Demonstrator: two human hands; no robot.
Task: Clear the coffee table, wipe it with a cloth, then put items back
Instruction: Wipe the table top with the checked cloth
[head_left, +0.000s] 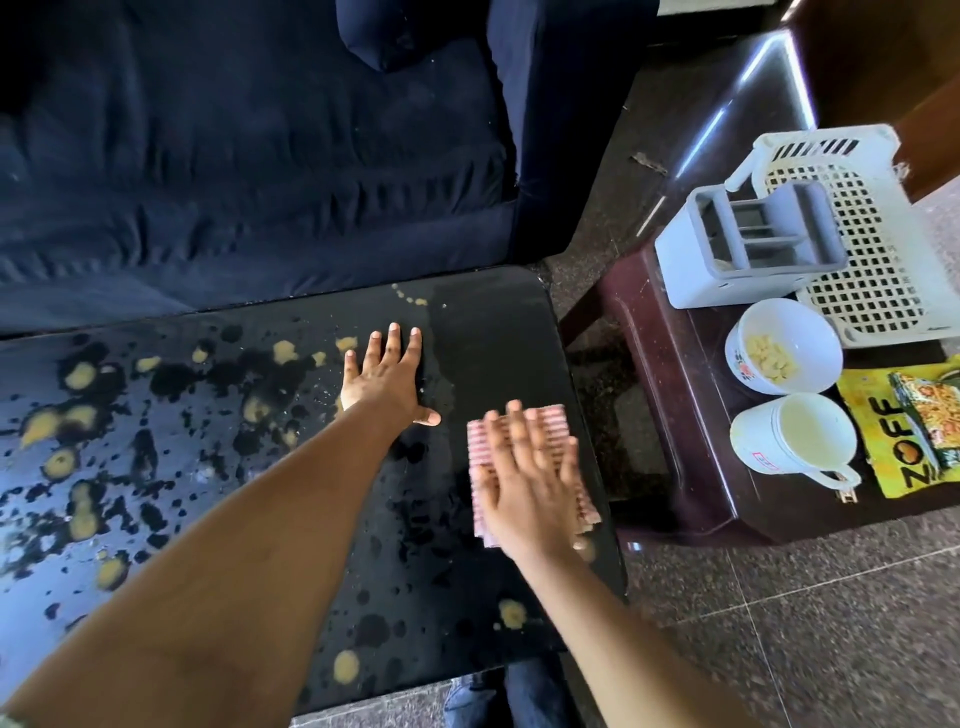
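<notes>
1. Head view: left hand (387, 382) lies flat on the black table (493, 322), fingers (393, 340) spread, holding nothing.
2. Right hand (530, 483) presses flat on the pink checked cloth (550, 421) near the table's right end, fingers extended.
3. Yellow spills (83, 374) cover the left part of the table.
4. Two mugs (789, 441), a packet (904, 431) and a basket (857, 234) sit on the side table (675, 364) to the right.

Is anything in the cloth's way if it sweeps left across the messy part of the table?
Yes. The left hand lies flat on the black coffee table, just left of the pink checked cloth under the right hand, before the yellow spills.
</notes>
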